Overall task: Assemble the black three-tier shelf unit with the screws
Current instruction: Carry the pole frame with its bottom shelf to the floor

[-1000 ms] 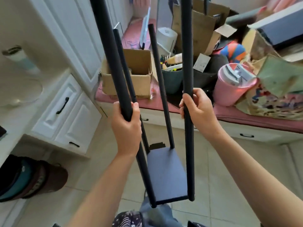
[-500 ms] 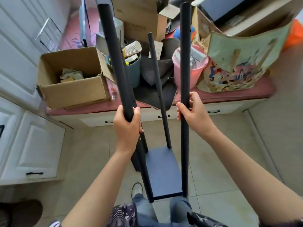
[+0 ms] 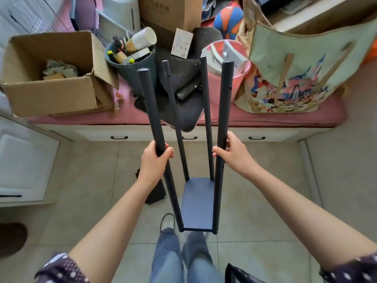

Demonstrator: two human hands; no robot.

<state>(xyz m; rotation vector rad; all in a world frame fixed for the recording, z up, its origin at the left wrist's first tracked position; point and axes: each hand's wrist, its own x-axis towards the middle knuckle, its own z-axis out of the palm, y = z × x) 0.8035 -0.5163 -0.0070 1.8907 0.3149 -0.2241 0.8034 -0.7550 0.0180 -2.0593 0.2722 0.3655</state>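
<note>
The black shelf unit, a frame of four round matte black metal poles rising from one flat rectangular black board, stands upright on the pale tiled floor just ahead of the person's jeans-clad legs and shoe. As far as can be seen, only the bottom tier is in place: the board sits between the poles at their lower ends, and the two upper tiers are not yet mounted, so I judge the job about a third done, with two boards and their screws left. Small screw holes show along the near right pole and the far poles, bare and waiting. The poles splay slightly outward toward their capped tops, which suggests the frame is loose until more tiers tie it together. The left hand wraps its fingers round the near left pole at about mid-height; the right hand clasps the near right pole at a similar height, thumb on the inner side. A flat black piece, possibly another shelf board, lies on the floor just left of the unit, partly hidden by the left forearm. No screws or tool can be made out. Beyond stands a low white table with a pink cushion top, crowded with an open cardboard box, a dark teal bucket of oddments, a pink plastic bucket and a printed tote bag.
</note>
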